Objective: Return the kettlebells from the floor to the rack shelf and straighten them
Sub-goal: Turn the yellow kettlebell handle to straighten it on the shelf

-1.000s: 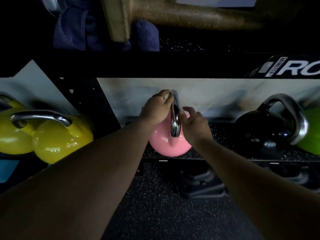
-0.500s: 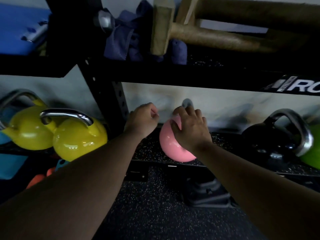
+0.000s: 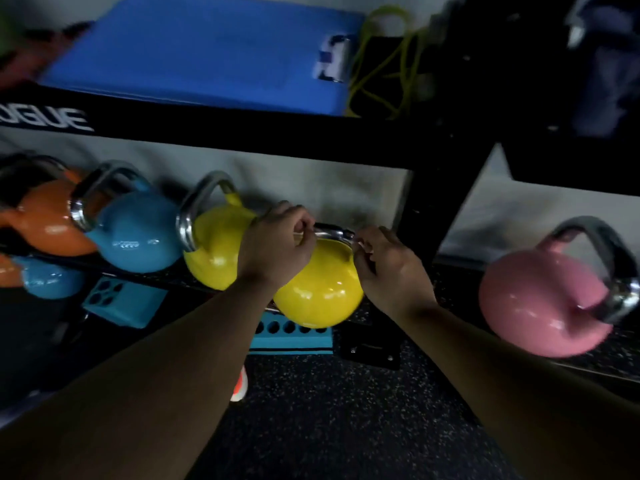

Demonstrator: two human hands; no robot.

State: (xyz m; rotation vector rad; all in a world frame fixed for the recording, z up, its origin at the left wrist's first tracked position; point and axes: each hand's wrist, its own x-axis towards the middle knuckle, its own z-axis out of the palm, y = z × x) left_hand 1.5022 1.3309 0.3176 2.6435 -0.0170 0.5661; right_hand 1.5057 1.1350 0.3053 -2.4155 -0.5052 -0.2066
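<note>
A yellow kettlebell point(image 3: 318, 292) sits at the front edge of the low rack shelf point(image 3: 450, 282), its steel handle lying across. My left hand point(image 3: 277, 244) grips the left end of that handle and my right hand point(image 3: 388, 268) grips the right end. A second yellow kettlebell point(image 3: 211, 244) stands just left of it, then a blue kettlebell point(image 3: 135, 233) and an orange kettlebell point(image 3: 45, 223). In the bay to the right, past the black upright point(image 3: 429, 216), the pink kettlebell point(image 3: 540, 306) stands alone on the shelf.
A blue mat point(image 3: 207, 50) and a green band point(image 3: 384, 60) lie on the upper shelf. Teal foam blocks point(image 3: 291, 334) sit under the low shelf, with more small kettlebells at far left. Dark speckled rubber floor point(image 3: 329, 410) lies below.
The view has swung left. Both hands left the pink kettlebell, which stays on the shelf, and now hold the handle of the yellow kettlebell in the neighbouring bay.
</note>
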